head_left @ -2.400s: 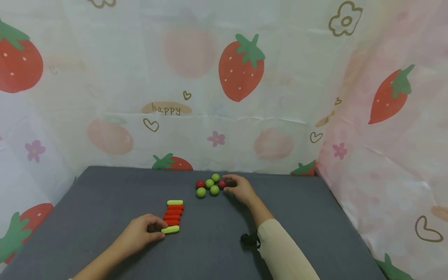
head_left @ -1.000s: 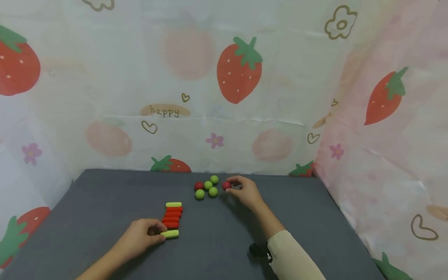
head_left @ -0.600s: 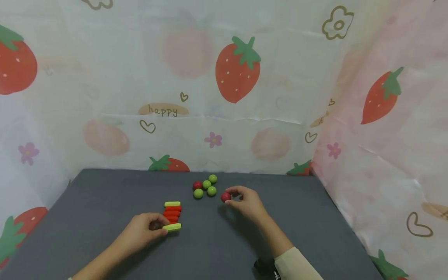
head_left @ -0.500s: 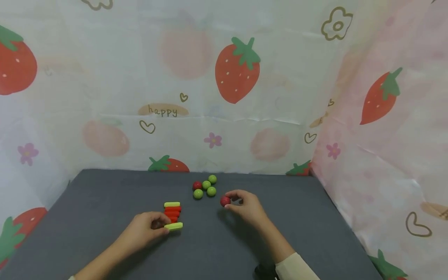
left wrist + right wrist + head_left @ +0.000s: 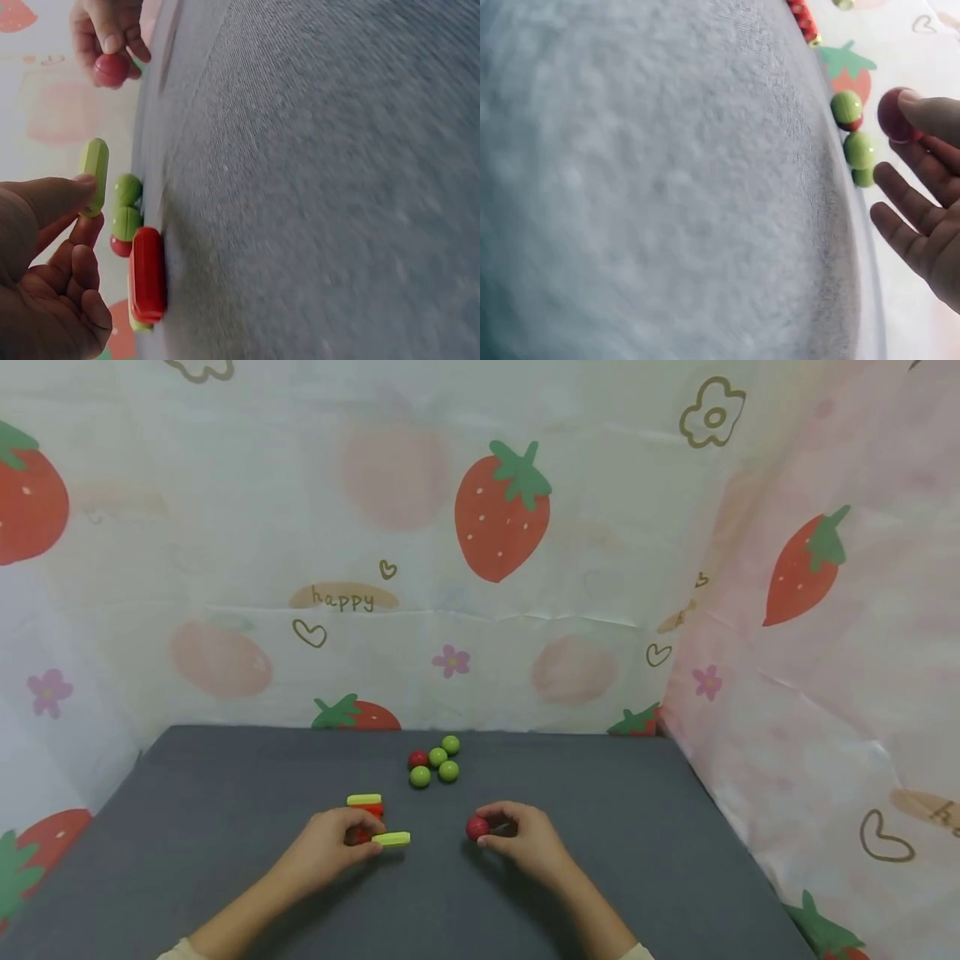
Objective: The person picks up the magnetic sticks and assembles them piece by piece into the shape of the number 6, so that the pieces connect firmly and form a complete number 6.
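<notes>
My left hand [image 5: 324, 850] pinches one end of a yellow-green faceted stick [image 5: 392, 839] between thumb and finger. The left wrist view shows that stick [image 5: 95, 166] held off the table. With thumb and fingertips my right hand [image 5: 531, 845] grips a dark red ball [image 5: 477, 828], raised above the cloth, across a short gap from the stick. In the right wrist view the red ball [image 5: 894, 116] sits under the thumb, other fingers spread. Behind my left hand lie red sticks [image 5: 371, 810], partly hidden, with another yellow-green stick [image 5: 364, 799] at their far end.
Several green balls [image 5: 448, 771] and one more red ball [image 5: 417, 759] sit grouped toward the table's back. Dark grey cloth covers the table [image 5: 600, 793]. A strawberry-printed curtain [image 5: 495, 635] rises along the back and sides.
My right hand has taken the red ball from the group and brought it nearer. My left hand has lifted the near yellow-green stick from the row and moved it right, toward the ball.
</notes>
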`<act>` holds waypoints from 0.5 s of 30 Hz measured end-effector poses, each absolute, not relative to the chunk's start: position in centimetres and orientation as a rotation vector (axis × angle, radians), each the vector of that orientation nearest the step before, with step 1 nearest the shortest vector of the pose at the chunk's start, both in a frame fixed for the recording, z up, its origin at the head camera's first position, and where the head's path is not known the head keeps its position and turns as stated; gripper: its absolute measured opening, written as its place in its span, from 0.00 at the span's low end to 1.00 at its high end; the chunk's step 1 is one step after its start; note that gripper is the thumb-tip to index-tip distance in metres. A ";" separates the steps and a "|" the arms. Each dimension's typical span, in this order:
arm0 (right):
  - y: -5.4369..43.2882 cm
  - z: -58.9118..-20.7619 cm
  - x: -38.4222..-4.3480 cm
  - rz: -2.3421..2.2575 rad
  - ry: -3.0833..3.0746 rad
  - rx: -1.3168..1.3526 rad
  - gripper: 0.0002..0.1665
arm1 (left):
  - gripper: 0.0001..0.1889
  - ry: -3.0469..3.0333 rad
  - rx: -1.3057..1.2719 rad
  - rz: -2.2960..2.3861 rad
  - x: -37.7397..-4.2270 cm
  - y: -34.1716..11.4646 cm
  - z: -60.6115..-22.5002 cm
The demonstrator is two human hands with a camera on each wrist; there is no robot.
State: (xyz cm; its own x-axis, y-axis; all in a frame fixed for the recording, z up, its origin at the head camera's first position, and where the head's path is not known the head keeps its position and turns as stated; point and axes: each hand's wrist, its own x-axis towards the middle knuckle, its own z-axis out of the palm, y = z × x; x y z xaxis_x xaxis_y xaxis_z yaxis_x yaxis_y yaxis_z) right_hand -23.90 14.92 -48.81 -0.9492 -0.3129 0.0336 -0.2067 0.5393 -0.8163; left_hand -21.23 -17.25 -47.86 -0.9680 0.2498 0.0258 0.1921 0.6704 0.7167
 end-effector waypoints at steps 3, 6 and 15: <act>15.0 -49.2 -23.9 -1.385 2.616 -0.437 0.20 | 0.08 2.810 0.402 1.201 -21.5 -16.6 -48.0; 15.1 -49.6 -23.9 -1.380 2.594 -0.424 0.20 | 0.08 2.807 0.421 1.214 -21.8 -15.9 -48.2; 15.3 -50.2 -23.8 -1.388 2.592 -0.450 0.20 | 0.08 2.789 0.448 1.206 -22.5 -14.3 -48.4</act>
